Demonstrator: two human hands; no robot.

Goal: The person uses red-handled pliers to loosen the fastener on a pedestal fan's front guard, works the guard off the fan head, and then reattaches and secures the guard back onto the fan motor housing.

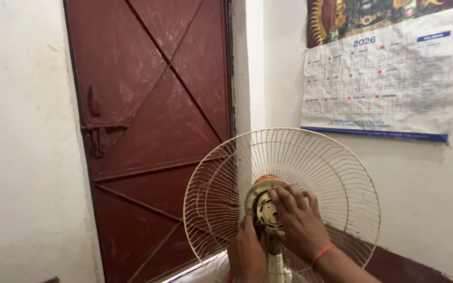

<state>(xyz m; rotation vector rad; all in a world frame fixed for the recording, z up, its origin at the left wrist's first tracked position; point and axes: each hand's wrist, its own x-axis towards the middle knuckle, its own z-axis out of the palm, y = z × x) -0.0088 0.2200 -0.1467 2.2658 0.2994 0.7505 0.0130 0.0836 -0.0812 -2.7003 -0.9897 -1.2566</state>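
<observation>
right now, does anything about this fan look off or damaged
Yes. The fan shows only a wire guard; no blades or front grille are visible, so the motor hub is bare. The left hand and right hand rest on the hub. The wall calendar is crumpled.

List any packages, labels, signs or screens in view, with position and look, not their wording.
Wall calendar: upper right wall, above the fan guard; creased white rectangular sheet, blue and red print grid, blue bottom strip, dark ornate gold-toned picture on top.
No packages or screens visible.

Fan stand (278, 267) and left hand (247, 257) cut off below.
</observation>
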